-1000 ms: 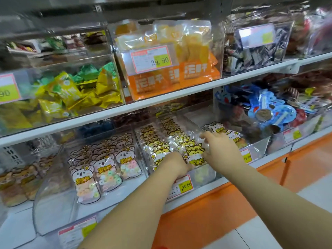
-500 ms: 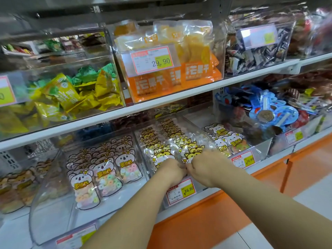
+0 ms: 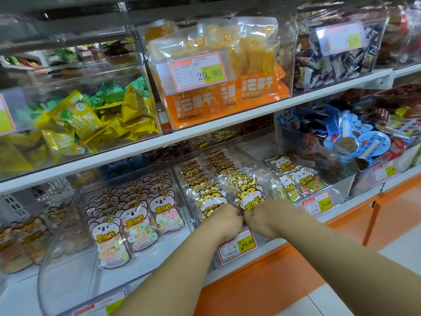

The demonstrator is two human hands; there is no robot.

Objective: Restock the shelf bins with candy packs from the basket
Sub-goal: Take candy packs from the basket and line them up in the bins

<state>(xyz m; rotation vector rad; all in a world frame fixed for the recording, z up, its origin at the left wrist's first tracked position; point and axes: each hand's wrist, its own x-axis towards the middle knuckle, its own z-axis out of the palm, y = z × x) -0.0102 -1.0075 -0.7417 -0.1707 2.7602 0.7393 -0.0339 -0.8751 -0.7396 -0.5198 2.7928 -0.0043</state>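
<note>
Both my hands reach into the middle clear bin (image 3: 276, 179) on the lower shelf. That bin holds rows of clear candy packs with a yellow hamster print (image 3: 216, 176). My left hand (image 3: 225, 221) has its fingers curled on the front pack of the left row (image 3: 210, 199). My right hand (image 3: 264, 218) curls on the front pack of the right row (image 3: 250, 197). The two hands nearly touch at the bin's front edge. The fingertips are hidden behind the knuckles. No basket is in view.
Left of it stands a bin of koala-print ring candy packs (image 3: 134, 222); right of it a bin of white bear-print packs (image 3: 298, 176). A price tag reading 16.80 (image 3: 237, 246) hangs under my hands. The upper shelf (image 3: 205, 131) carries bins of yellow-green sweets and orange dried-fruit bags.
My right hand came back from the right-hand bin to the middle bin and now sits beside my left hand. The view has shifted slightly.
</note>
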